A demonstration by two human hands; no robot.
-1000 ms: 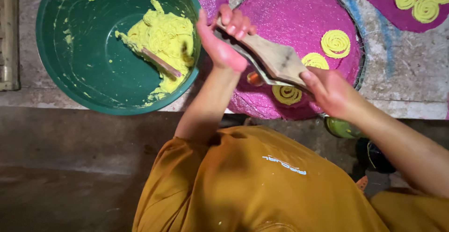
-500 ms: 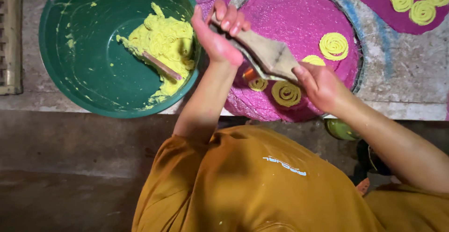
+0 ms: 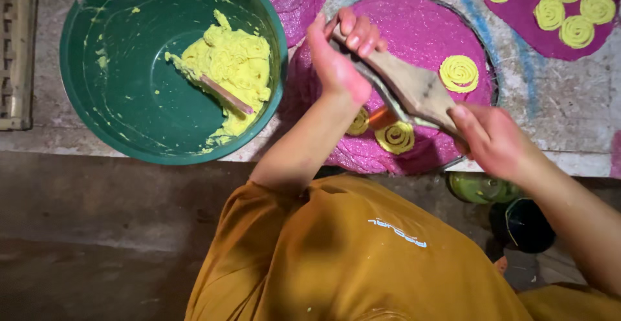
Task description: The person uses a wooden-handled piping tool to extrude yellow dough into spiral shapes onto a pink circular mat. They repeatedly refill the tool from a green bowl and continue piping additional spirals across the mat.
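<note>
- I see the left hand (image 3: 339, 62) with its grip clamped on the upper end of the press (image 3: 411, 91), fingers curled over the top.
- Right hand (image 3: 495, 140) has its grip clamped on the lower end of the press, thumb lying along the wood.
- Press: wooden, flat paddle-shaped handles, worn and brown, a metal strip along the edge, an orange barrel (image 3: 381, 117) poking out underneath. It sits tilted, held above the near edge of the round pink mat (image 3: 414, 30).
- Directly under the barrel: a yellow dough spiral (image 3: 396, 137) on the mat, ridged strand coiled flat. Another spiral (image 3: 359, 122) just beside it, partly hidden by the left forearm.
- A third spiral (image 3: 459, 73) sits further back on the same mat, well apart from those two.
- Second pink mat (image 3: 517, 17) top right carries a group of finished spirals (image 3: 569, 10), close together.
- Green bowl (image 3: 97, 69) left of the mat holds a lump of yellow dough (image 3: 226, 62) with a stick (image 3: 226, 95) stuck in it; smears on the wall.
- All of it rests on a grey stone tabletop (image 3: 569, 107).
- Orange shirt (image 3: 362, 256) fills the bottom of the view.
</note>
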